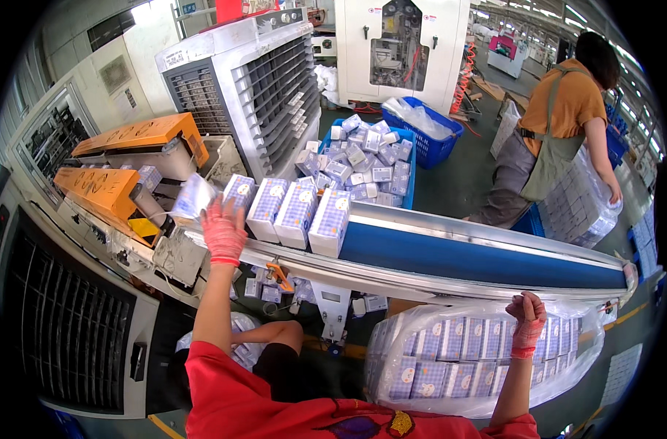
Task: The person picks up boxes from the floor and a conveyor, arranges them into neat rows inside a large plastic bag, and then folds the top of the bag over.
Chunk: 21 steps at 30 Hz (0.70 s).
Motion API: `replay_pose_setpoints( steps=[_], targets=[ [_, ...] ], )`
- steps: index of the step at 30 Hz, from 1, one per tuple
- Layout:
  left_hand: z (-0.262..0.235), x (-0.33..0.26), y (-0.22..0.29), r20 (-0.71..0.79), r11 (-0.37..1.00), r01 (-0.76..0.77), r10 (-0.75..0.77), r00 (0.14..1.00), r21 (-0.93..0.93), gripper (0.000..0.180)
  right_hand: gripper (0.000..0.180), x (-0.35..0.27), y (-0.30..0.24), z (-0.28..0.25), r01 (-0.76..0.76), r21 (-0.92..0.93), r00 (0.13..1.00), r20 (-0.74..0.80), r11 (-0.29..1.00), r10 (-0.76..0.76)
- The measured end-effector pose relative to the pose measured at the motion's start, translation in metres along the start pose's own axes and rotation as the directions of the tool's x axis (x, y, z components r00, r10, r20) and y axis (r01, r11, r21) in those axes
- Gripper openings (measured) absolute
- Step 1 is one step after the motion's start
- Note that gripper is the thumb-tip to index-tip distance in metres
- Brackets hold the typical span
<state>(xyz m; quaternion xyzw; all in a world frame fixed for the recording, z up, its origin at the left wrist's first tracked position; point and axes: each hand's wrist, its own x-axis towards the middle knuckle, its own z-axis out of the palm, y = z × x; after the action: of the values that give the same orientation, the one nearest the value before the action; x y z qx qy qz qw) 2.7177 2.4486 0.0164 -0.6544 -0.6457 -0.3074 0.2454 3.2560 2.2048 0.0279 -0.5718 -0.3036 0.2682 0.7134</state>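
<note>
My left hand, in a red mesh glove with bare fingertips, reaches over the left end of the conveyor. Its fingers are stretched out between a tilted, motion-blurred tissue pack and an upright pack; they seem to touch the packs. More blue-and-white checked packs stand to the right on the belt, including a pack at the end of the row. My right hand, gloved likewise, is raised with curled fingers over a clear plastic bag filled with rows of packs. Nothing shows in that hand.
The blue conveyor belt runs rightward between metal rails. Behind it stand a blue crate heaped with packs and an air cooler. Orange-covered machinery is at left. A co-worker handles a bagged bundle at right. Loose packs lie beneath the conveyor.
</note>
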Motion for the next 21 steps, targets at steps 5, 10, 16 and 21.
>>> replay_pose_setpoints(
  steps=[5, 10, 16, 21],
  targets=[
    [0.000, 0.022, -0.033, 0.108, 0.939, 0.241, -0.273, 0.956, 0.244, 0.052, 0.013, -0.001, -0.003, -0.007, 0.019, 0.012, 0.999, -0.040, 1.000, -0.019],
    [0.014, 0.052, -0.062, 0.473, 0.867, 0.458, -0.492, 0.731, 0.194, 0.084, 0.013, 0.001, -0.008, -0.002, 0.028, 0.000, 1.000, -0.006, 1.000, -0.028],
    [0.025, 0.052, -0.030, 0.571, 0.859, 0.502, -0.464, 0.677, 0.102, 0.078, 0.012, 0.005, -0.010, 0.003, 0.041, -0.024, 0.999, 0.037, 0.999, -0.040],
    [-0.002, 0.052, 0.020, 0.681, 0.912, 0.397, -0.353, 0.642, 0.098, 0.068, 0.013, 0.018, -0.016, 0.061, 0.057, -0.108, 0.975, 0.218, 0.992, -0.033]
  ],
)
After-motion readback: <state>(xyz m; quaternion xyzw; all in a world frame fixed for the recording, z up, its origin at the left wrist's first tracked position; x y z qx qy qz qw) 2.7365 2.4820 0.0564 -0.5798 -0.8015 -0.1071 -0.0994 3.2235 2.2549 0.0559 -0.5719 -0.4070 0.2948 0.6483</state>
